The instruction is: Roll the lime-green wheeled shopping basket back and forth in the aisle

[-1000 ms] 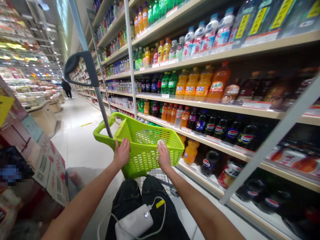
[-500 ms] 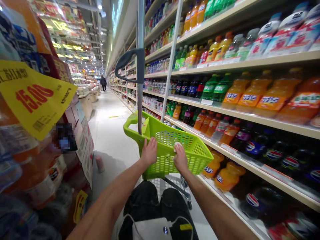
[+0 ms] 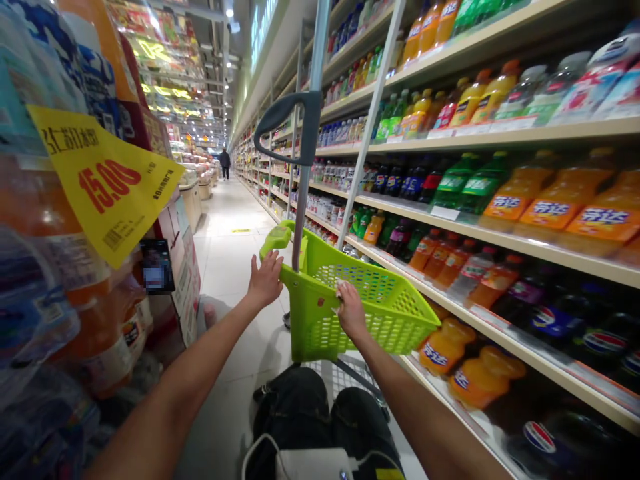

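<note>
A lime-green plastic shopping basket (image 3: 320,333) with pierced sides stands in front of my knees, and a grey handle (image 3: 313,127) on a metal pole rises at its left end. My left hand (image 3: 266,280) is at that end, fingers spread, the fingertips by the corner below the rim; whether they press on it is hard to tell. On the near rim, my right hand (image 3: 352,312) is closed around a small crumpled white tissue (image 3: 341,291). Most of the tissue is hidden by the fingers. A small reddish mark shows on the near wall left of my right hand.
Shelves (image 3: 550,247) of soft-drink bottles run along the right, close to the basket. Stacked drinks with a yellow price sign (image 3: 113,190) stand at the left. A white box (image 3: 315,465) with cables lies on my lap. Far down the aisle a person (image 3: 225,163) stands.
My left hand has moved left from the basket's near wall to its left corner, fingers now wider apart. My right hand stays on the near rim with the tissue. The view has shifted left.
</note>
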Motion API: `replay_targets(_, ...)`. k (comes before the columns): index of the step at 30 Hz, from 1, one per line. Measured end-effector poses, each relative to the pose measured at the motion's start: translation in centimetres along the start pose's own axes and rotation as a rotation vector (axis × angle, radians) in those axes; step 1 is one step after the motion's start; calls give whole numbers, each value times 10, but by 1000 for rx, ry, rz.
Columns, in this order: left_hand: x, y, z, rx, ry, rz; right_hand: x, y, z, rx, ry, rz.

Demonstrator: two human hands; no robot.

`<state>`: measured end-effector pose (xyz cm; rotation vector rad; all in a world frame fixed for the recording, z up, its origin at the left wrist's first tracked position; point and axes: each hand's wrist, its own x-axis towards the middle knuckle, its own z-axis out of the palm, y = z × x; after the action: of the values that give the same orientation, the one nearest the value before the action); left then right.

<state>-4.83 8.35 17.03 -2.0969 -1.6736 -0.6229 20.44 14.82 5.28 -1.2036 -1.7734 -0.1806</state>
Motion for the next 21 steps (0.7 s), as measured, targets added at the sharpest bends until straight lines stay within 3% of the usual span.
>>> replay_targets(5, 11, -5, 6, 6, 2, -8, 9, -23, 12, 13, 55, 26)
replay_targets(14, 11, 0, 3, 19, 60, -51, 29, -112, 23, 151, 6, -65)
replay_targets(21, 12, 10, 0, 26, 74, -53, 27, -124, 12, 171, -35, -159)
